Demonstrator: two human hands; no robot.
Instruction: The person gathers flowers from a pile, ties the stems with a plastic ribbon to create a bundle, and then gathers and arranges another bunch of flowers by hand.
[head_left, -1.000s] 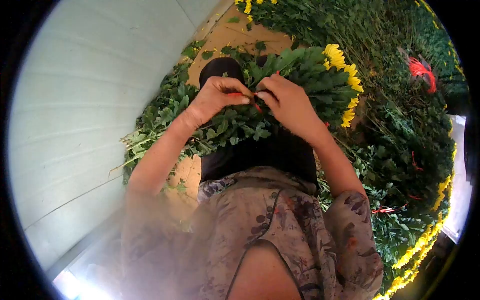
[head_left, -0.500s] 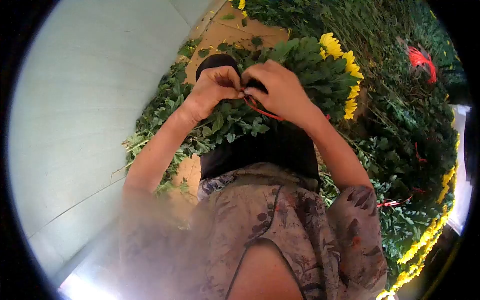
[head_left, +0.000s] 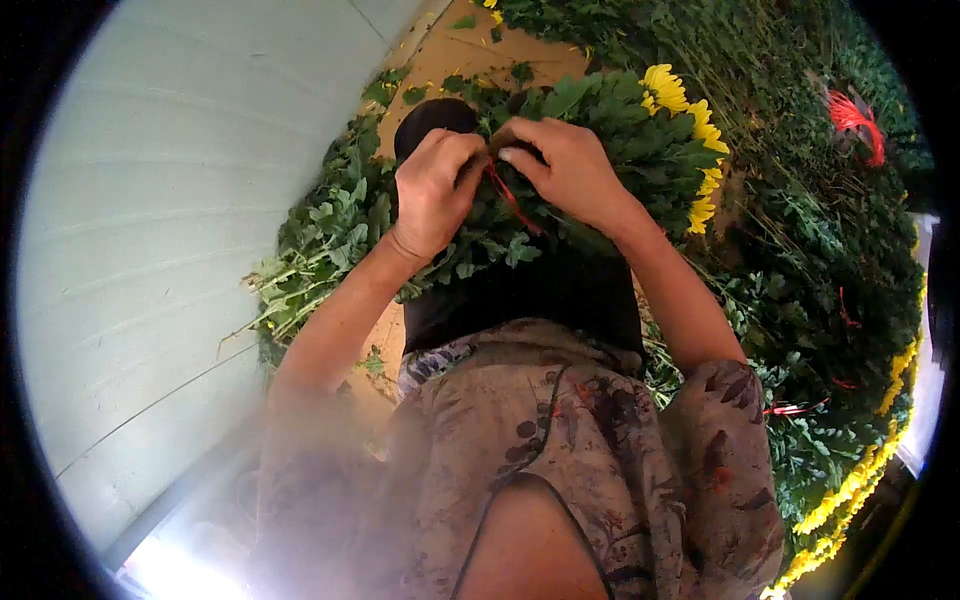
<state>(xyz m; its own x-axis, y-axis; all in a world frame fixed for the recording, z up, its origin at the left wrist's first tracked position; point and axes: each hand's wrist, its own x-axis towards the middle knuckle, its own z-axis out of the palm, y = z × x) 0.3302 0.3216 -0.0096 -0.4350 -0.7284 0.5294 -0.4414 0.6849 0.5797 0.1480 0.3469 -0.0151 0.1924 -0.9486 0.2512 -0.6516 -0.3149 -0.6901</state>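
A bunch of yellow chrysanthemums (head_left: 640, 150) lies across my lap, its flower heads to the right and cut stems to the left. Around its middle runs a red string (head_left: 512, 198), with a loose end hanging toward me. My left hand (head_left: 437, 190) is closed, its fingertips pinching the string above the leaves. Close beside it, my right hand (head_left: 560, 165) pinches at the same spot with thumb and forefinger. The fingertips nearly meet, and the exact crossing of the string is hidden between them.
A large heap of leafy stems (head_left: 790, 200) fills the right side. A hank of red strings (head_left: 856, 125) lies on it. Rows of yellow flowers (head_left: 860, 470) line the lower right. A pale wall (head_left: 180, 220) stands at left, beside cardboard (head_left: 450, 55) strewn with leaves.
My left hand has turned over and its fingers have closed more. The red string's loose end, which arched to the right, now hangs straighter. The bunch stays in place.
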